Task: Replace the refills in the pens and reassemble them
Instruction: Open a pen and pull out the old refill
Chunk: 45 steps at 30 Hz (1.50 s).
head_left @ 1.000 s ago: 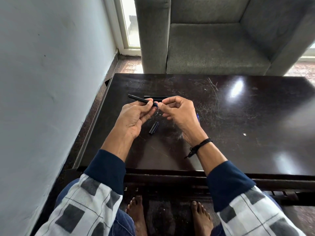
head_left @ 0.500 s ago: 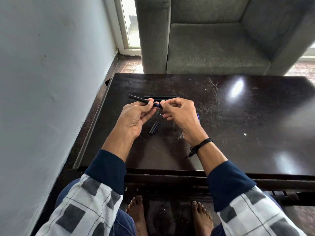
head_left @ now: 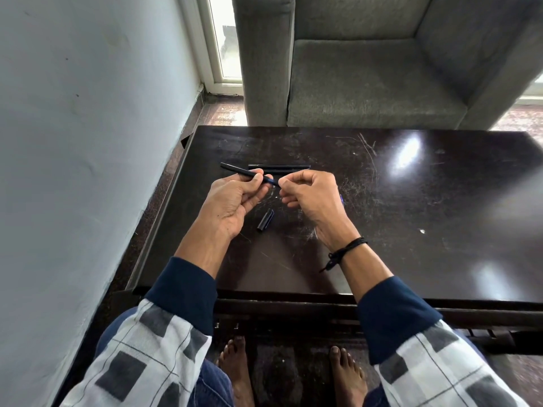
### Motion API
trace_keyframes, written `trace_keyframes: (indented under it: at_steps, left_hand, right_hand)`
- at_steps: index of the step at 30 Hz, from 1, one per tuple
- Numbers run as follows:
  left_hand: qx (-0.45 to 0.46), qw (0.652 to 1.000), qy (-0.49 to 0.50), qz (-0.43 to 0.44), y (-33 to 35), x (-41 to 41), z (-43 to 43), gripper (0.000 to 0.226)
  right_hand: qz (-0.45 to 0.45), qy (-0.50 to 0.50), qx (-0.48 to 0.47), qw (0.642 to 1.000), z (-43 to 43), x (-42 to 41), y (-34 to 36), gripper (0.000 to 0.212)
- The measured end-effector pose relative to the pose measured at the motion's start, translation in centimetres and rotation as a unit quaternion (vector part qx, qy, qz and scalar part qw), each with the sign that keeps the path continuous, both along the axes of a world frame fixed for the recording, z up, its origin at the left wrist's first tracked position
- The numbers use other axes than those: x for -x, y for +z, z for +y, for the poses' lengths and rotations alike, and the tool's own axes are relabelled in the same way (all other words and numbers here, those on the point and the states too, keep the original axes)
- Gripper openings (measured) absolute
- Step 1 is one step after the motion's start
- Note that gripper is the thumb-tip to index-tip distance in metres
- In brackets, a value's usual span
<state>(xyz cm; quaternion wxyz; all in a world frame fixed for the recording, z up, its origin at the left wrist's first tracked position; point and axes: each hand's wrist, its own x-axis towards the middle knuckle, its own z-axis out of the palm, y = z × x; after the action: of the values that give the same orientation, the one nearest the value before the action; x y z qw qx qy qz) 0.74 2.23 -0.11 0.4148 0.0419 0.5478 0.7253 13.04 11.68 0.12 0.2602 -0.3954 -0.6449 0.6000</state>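
Pen barrel (head_left: 235,169), slim, black and matt, is held above the left half of the table (head_left: 382,230), angled toward the far left corner. Left hand (head_left: 232,201) pinches its middle between thumb and curled fingers. Right hand (head_left: 311,195) pinches the thin refill (head_left: 269,180) protruding from its near end. Judged light, rigid and slick. The refill may flex, so grip near the barrel mouth. Loose cap (head_left: 266,220) lies below.

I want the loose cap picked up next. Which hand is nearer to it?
Left. The left hand, holding a pen, is just left of the cap; the right hand, pinching the pen's refill, sits farther off to the cap's right.
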Motion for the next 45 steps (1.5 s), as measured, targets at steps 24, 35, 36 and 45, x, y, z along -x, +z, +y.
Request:
trace_keyframes:
  at_steps: [24,35,36,45]
  left_hand:
    - [-0.044,0.994,0.09,-0.042,0.2,2.1,-0.5,0.015]
    - [-0.042,0.995,0.077,-0.048,0.1,1.4,-0.2,0.016]
    - [-0.041,0.995,0.074,-0.048,0.1,1.3,-0.2,0.017]
    - [-0.036,0.997,0.055,-0.043,-0.3,0.7,0.1,0.016]
  right_hand:
    - [-0.156,0.0,-0.052,0.986,2.9,-1.1,-0.9,0.012]
    - [-0.394,0.102,-0.254,0.877,1.1,-1.6,-1.2,0.024]
    - [-0.395,0.103,-0.255,0.877,1.1,-1.6,-1.2,0.025]
    - [-0.077,0.046,-0.087,0.992,1.7,-0.5,-0.1,0.025]
